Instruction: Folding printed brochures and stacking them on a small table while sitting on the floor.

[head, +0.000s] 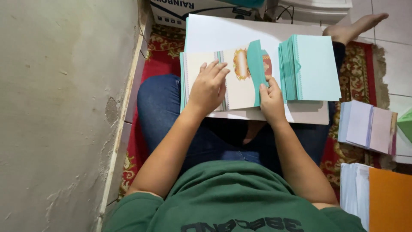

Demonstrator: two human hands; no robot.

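1. While the person sat cross-legged on a red patterned rug [154, 51], a white board [227, 30] rested across the lap in the middle of the frame, with a stack of cards [240, 92] lying on it.
2. The stack's long side ran left to right across the frame; it lay directly under both hands, nearer the right hand at its folding edge.
3. The left hand [209, 88] lay flat and unclenched, fingers spread, pressing the left half of the top card.
4. The right hand [271, 99] pinched a teal flap [256, 64] at the card's right edge, lifting it so that it curved upright.
5. The card looked cream with a gold oval ornament and teal trim.
6. Just right of it, touching the flap's side, sat a pile of teal folded cards [311, 66].
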